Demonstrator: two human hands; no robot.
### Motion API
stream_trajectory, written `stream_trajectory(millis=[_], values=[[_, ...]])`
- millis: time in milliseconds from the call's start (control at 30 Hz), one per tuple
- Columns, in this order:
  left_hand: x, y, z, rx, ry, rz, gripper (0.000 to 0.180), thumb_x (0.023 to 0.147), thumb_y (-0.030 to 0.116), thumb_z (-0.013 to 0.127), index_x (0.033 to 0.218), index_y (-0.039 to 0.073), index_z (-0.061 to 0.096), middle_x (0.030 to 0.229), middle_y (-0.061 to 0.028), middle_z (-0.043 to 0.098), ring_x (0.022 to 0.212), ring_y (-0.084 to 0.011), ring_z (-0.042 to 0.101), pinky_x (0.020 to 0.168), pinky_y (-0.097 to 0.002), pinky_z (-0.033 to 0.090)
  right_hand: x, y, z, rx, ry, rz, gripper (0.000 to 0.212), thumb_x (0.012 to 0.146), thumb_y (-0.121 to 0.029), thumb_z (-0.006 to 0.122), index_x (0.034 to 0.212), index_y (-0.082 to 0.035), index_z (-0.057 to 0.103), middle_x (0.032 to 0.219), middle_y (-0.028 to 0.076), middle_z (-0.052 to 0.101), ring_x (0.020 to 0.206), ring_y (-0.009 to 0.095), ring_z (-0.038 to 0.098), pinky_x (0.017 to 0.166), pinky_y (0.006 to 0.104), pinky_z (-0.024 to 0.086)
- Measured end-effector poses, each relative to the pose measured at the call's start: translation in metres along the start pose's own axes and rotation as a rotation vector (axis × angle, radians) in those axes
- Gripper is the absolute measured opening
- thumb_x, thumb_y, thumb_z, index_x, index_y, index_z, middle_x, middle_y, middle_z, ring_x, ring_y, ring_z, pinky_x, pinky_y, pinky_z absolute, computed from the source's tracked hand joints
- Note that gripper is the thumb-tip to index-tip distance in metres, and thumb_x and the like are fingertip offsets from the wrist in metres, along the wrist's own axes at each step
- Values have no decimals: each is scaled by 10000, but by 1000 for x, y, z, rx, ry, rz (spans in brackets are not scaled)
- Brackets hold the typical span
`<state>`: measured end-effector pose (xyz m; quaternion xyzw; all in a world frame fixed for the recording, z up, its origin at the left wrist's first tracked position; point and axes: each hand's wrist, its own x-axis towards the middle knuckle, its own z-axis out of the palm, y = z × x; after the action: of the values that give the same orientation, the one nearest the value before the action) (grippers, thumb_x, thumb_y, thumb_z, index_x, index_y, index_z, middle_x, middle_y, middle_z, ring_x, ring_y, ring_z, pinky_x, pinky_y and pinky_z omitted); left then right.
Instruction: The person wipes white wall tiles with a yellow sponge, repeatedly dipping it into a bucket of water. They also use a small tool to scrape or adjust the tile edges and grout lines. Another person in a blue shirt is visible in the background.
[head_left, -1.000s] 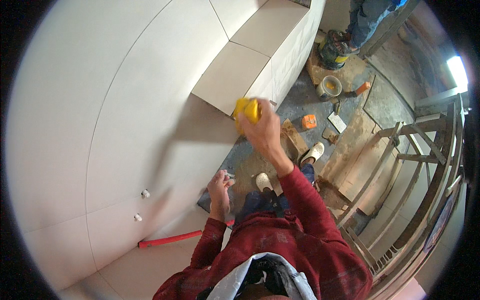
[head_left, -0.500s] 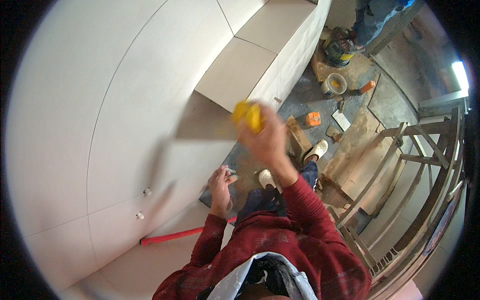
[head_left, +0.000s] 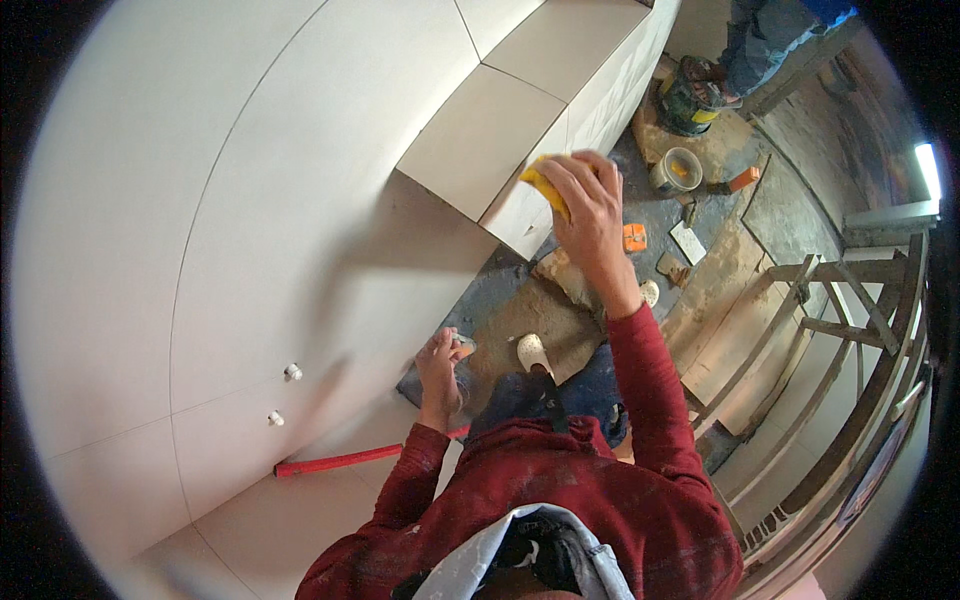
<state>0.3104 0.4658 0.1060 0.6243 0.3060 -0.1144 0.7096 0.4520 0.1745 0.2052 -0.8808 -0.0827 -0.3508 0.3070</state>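
- Right hand (head_left: 592,205) curled snugly around a yellow sponge (head_left: 547,184), right by the front face of the tiled ledge (head_left: 485,125). Touching or just hovering? Can't tell from this angle.
- Left hand (head_left: 436,368) down low near the wall, fingers pinched on a small pale thing (head_left: 462,345). Too small to make out properly.
- Progress-wise, pretty far along on the tiling, at a guess: big pale tiles on the wall (head_left: 260,210), more on the ledge top and front, thin dark joints between.
- Probably at the wipe-down stage, judging by the sponge. Front face a bit streaky farther along, so likely some wiping left there. No way to say how much.
- Two white pipe plugs (head_left: 292,372) poking out of the wall, no fittings on yet.
- Floor (head_left: 490,320) bare and grubby, with an orange box (head_left: 634,237), a white offcut (head_left: 688,242) and a pale bucket (head_left: 677,170) lying about. Cleanup not done, by the look of it.
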Motion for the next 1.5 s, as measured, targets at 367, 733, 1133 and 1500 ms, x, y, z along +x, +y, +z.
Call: stream_trajectory(millis=[367,733,1133,1500], values=[[-3,-7,3,19,46,-8,306,950,303,634,1016,5,650,844,-24,589,791,-126,555,712,-298,470,-7,0,-13,-25,-116,-327,334,715,-157,673,1049,-154,690,1216,-7,626,1223,280,508,1005,470,438],[1,-21,-4,55,28,-24,300,963,306,621,1042,20,669,904,-24,649,814,-106,579,715,-248,458,-22,-28,4,130,-70,-418,304,736,-208,666,1035,-159,692,1179,4,631,1162,280,543,952,455,472],[-4,-19,-5,94,103,-15,334,961,322,611,1028,-2,655,887,-52,619,794,-133,560,700,-287,465,-5,5,-4,100,-27,-159,339,730,-42,613,1061,-101,653,1209,98,608,1157,330,543,971,473,459],[-1,-18,2,124,93,-72,288,956,286,618,1044,15,661,864,-29,594,792,-128,539,722,-292,473,-19,-23,19,246,-195,-359,355,745,-91,666,1094,-154,643,1259,50,586,1162,289,533,955,451,466]])
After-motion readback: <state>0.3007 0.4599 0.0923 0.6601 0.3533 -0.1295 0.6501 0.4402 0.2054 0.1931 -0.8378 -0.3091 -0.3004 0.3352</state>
